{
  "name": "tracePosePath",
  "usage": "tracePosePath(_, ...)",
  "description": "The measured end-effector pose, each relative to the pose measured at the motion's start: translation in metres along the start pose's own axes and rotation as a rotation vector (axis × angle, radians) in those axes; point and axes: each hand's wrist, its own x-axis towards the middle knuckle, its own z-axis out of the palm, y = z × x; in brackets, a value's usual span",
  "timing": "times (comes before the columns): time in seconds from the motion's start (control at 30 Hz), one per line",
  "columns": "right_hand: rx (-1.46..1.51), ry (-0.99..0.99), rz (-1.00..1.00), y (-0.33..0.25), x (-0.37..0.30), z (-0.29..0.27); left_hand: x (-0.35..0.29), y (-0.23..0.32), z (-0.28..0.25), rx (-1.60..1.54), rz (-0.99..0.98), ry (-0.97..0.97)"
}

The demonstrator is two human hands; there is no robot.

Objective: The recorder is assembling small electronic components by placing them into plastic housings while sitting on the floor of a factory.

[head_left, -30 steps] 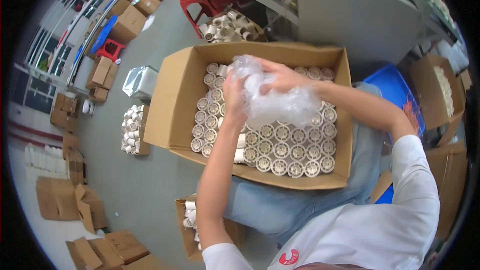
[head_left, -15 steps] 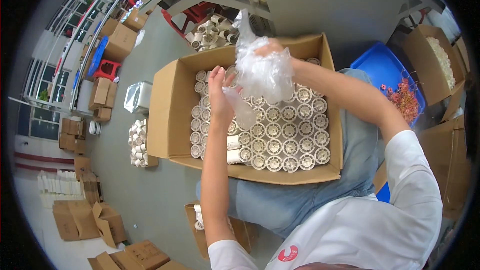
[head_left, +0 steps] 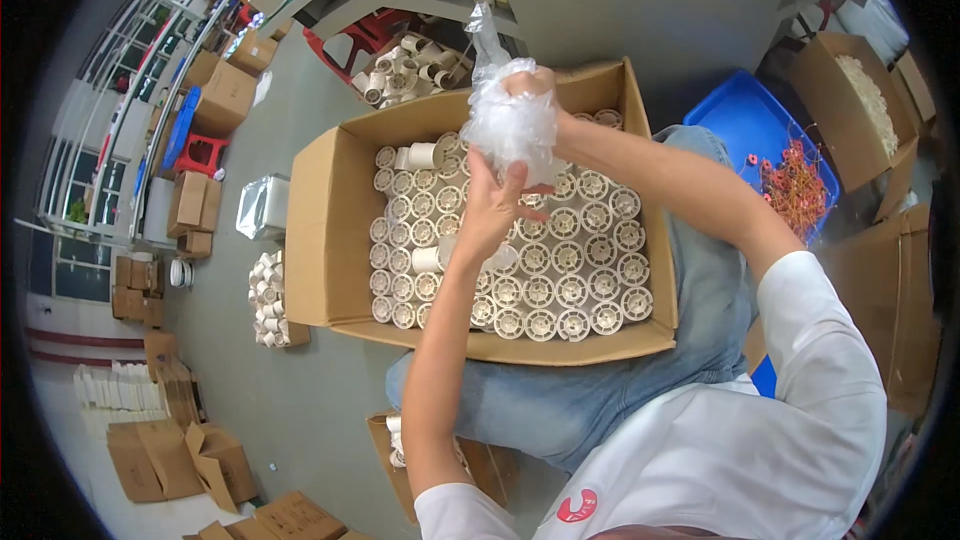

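Raised higher, both hands (left (head_left: pixel 492 208), right (head_left: pixel 530 85)) grip the crumpled plastic bag (head_left: pixel 510 125) between them.

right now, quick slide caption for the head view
Both hands, left hand and right hand, bunch a clear plastic bag above a cardboard box packed with white spools.
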Motion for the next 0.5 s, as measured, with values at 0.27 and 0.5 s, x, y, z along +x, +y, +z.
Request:
tracePosePath(0.27, -1.309, -0.355, -0.623, 0.03, -0.03, 0.008, 0.005, -0.03, -0.029, -0.807, -0.186, 0.197)
tracePosePath(0.5, -1.33, -0.553, -1.239, 0.057, -0.045, 0.016, 0.005, -0.019, -0.04, -0.785, 0.104, 0.259)
